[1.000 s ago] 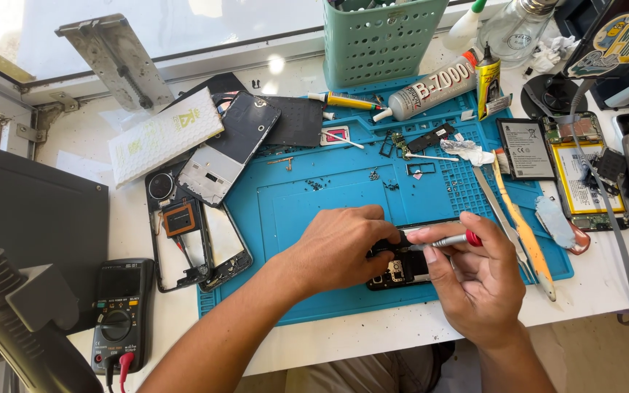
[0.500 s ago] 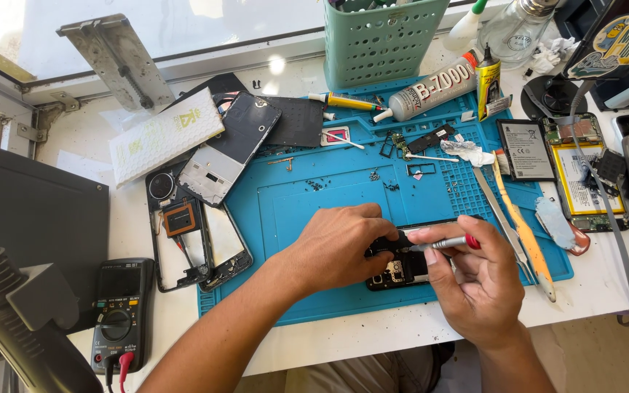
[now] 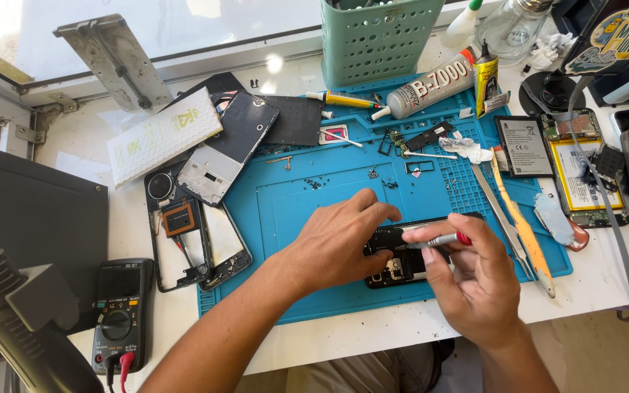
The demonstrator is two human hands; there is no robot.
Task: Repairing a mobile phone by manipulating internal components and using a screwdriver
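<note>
Left hand: the left hand (image 3: 336, 244) lies palm down on the blue mat (image 3: 307, 196), fingers curled over the left end of the opened black phone (image 3: 402, 266), pressing it down rather than gripping it.
Right hand: the right hand (image 3: 475, 280) pinches a slim silver screwdriver with a red cap (image 3: 442, 239) between thumb and fingertips; the tool lies nearly level, its tip toward the left hand, just above the phone.
Opened phone: it rests near the front edge of the mat, about midway along it, its insides facing up and largely hidden by both hands.
Mat: it covers the middle of the white worktop (image 3: 606, 280); small screws are scattered over its centre.
Right edge of mat: metal tweezers (image 3: 500, 215) and an orange-handled brush (image 3: 522, 225) lie side by side, running toward the front right corner.
Back edge of mat: a grey glue tube (image 3: 431, 84) lies beside a green perforated basket (image 3: 376, 36).
Left edge of mat: a phone frame with a copper coil (image 3: 183, 225) straddles the edge, and a grey phone back (image 3: 220, 160) lies tilted just behind it.
Front left corner of worktop: a black multimeter (image 3: 121, 313) with red and black leads.
Right side of worktop: a flat battery (image 3: 523, 145) and another opened phone (image 3: 584, 171), close together.
</note>
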